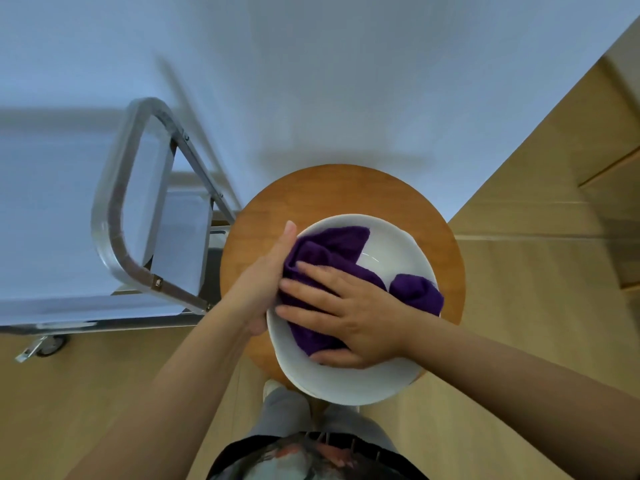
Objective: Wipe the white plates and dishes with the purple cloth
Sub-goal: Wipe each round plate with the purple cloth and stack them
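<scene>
Head view, looking straight down: a white bowl (349, 382) sits on a round wooden stool (311, 195), its near rim reaching past the stool's near edge. Inside the bowl lies a crumpled purple cloth (332, 247), bunched across the left and middle of the basin, with one fold draped over the right rim and a bare patch of white showing at the upper right. The right hand (349, 317) lies flat on the cloth, fingers straight and spread toward the left, pressing the fabric against the inside of the bowl; the thumb rests on the bowl's near inner wall just below the cloth. The left hand (266, 271) is at the bowl's left rim, set on edge with its fingers pointing away from the person, touching the rim and the cloth's left side; how its fingers lie on the far side is hidden, so I cannot tell whether it grips anything. The two hands are close together, the right fingertips nearly meeting the left palm. To the left of the stool stands a metal cart (114, 209) with a rounded tubular handle and a caster wheel (52, 344) on the wood-toned floor (540, 306). Behind the stool is a pale wall (346, 81). At the bottom edge, the person's grey trousers (287, 414) show below the bowl.
</scene>
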`<action>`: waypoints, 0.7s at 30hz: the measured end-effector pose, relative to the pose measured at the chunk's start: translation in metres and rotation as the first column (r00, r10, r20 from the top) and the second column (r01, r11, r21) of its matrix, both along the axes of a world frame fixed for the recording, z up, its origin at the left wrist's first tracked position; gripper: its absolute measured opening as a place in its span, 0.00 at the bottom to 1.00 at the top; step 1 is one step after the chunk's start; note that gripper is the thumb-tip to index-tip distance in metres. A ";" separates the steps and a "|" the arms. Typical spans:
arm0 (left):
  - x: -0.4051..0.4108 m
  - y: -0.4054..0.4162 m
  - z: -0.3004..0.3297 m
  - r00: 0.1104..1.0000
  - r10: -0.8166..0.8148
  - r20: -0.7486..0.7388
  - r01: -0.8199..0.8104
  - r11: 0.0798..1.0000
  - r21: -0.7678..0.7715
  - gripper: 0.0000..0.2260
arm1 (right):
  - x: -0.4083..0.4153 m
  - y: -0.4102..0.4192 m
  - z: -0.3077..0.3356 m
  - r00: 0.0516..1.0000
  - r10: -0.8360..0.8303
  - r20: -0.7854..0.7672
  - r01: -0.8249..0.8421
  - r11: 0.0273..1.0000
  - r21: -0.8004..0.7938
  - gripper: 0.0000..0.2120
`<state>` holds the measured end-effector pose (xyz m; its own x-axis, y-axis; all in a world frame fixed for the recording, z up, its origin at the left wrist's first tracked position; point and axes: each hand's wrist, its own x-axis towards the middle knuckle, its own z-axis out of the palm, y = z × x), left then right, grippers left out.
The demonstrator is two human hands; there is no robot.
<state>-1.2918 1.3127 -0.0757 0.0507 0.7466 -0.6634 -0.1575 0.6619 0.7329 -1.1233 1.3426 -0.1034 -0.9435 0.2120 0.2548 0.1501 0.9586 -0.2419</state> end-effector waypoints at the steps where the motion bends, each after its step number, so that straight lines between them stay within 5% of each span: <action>1: 0.001 0.000 0.002 1.000 0.002 -0.017 -0.001 1.000 0.009 0.37 | 0.000 0.003 0.001 0.999 -0.031 -0.019 0.031 0.999 -0.021 0.34; 4: 0.003 -0.001 0.007 0.997 0.062 -0.035 -0.060 0.996 0.064 0.38 | -0.003 0.013 0.006 0.990 -0.136 -0.030 0.134 0.989 -0.060 0.37; 10: 0.007 0.001 0.022 0.983 0.180 -0.028 -0.171 0.962 0.211 0.26 | -0.002 0.031 0.019 0.904 -0.401 -0.149 0.390 0.915 -0.100 0.37; 14: 0.012 0.000 0.031 0.963 0.266 -0.030 -0.250 0.934 0.255 0.35 | 0.009 0.037 0.022 0.769 -0.623 -0.143 0.607 0.782 -0.140 0.39; 21: 0.017 0.005 0.035 0.886 0.459 0.071 -0.450 0.810 0.375 0.26 | 0.016 0.003 0.011 0.521 -0.853 0.013 0.831 0.504 -0.234 0.43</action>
<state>-1.2746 1.3179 -0.0407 -0.3672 0.8698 -0.3295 -0.3530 0.1974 0.9146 -1.1076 1.3455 -0.0924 -0.2665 0.9457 0.1859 0.8283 0.3233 -0.4577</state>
